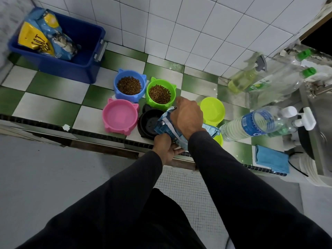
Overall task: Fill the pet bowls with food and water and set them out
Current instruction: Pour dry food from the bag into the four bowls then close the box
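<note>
A blue food bag [168, 127] is gripped by both hands: its top is clutched by the right hand [188, 116], its lower end by the left hand [165, 149], over a black bowl [149, 123] at the counter's [53, 87] front edge. Five cat-eared or round bowls are counted: a blue bowl [129, 85] and a green bowl [160, 94], both filled with kibble, a pink bowl [120, 116], the black one, and a lime bowl [212, 109]. One water bottle [251, 123] lies toward the right end. One blue bin [86, 51] is seen at the back left corner.
</note>
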{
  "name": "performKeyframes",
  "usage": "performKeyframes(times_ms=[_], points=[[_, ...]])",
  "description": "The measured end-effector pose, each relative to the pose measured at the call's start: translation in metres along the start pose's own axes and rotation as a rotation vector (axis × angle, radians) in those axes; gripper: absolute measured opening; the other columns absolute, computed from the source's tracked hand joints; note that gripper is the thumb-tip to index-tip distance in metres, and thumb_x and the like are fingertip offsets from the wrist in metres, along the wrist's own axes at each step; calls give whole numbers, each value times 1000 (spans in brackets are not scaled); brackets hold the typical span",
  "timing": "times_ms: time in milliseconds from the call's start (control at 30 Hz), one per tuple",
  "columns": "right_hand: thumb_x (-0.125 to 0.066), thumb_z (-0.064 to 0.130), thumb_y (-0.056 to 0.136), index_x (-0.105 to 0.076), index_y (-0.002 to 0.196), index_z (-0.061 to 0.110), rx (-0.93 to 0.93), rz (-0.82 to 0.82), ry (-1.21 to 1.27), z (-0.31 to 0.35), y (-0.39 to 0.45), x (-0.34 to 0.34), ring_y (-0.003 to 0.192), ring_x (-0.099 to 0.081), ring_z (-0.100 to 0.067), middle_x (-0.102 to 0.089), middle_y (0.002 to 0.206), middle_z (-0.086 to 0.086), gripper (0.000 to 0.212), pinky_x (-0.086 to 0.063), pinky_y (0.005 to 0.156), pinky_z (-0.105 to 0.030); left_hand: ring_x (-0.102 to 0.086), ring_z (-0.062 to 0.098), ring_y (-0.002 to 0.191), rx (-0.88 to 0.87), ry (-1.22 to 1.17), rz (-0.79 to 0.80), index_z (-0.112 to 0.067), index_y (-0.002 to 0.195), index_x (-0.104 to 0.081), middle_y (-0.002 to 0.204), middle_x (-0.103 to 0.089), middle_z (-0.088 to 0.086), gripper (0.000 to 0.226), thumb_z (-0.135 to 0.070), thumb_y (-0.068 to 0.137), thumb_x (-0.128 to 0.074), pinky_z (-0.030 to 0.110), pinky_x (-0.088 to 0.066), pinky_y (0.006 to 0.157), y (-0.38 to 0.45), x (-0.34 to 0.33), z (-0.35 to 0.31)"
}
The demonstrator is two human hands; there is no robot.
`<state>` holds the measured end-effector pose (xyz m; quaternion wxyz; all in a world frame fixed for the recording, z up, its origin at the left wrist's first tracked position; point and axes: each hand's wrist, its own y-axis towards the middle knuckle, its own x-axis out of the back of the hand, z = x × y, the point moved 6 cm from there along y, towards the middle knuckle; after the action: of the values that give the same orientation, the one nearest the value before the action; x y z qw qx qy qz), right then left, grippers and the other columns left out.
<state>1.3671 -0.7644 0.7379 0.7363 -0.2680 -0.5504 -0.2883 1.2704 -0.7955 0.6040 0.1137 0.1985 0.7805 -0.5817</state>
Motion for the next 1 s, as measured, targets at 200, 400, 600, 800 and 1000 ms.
performKeyframes(times_ms=[200, 400, 600, 800, 1000], points=[[-60, 19, 81, -68, 108, 16, -17, 9, 6, 0, 3, -2, 91, -66, -44, -72, 99, -17, 28, -56, 76, -44, -72, 33, 89, 5, -4, 5, -7, 119, -66, 98, -75, 15, 35, -2, 103, -36, 52, -59, 71, 0, 0, -3], [-60, 19, 83, -67, 104, 14, -14, 26, -11, 1, 6, -2, 90, -65, -44, -72, 99, -17, 23, -51, 73, -42, -73, 32, 86, 9, 11, -7, -5, 128, -64, 99, -75, 16, 39, -2, 102, -35, 49, -60, 62, 1, 0, -3], [-62, 22, 82, -68, 103, 15, -15, 18, -17, 2, 8, -5, 91, -66, -44, -72, 98, -18, 23, -53, 74, -43, -73, 32, 86, 7, 5, -16, -6, 129, -63, 104, -74, 17, 39, -3, 102, -36, 49, -61, 62, 2, 0, -5], [-62, 22, 83, -68, 104, 15, -12, 19, -25, 2, 12, -7, 90, -66, -43, -72, 98, -17, 23, -54, 74, -43, -71, 33, 89, 16, 11, 10, -5, 127, -64, 106, -73, 17, 36, -2, 102, -38, 52, -59, 70, 3, 1, -6], [-60, 20, 83, -66, 101, 13, -7, 27, -18, 1, 12, -7, 90, -65, -43, -71, 96, -18, 20, -52, 73, -42, -72, 32, 84, 34, 12, 12, -5, 129, -64, 102, -74, 16, 37, -3, 102, -39, 49, -59, 64, 3, 1, -7]])
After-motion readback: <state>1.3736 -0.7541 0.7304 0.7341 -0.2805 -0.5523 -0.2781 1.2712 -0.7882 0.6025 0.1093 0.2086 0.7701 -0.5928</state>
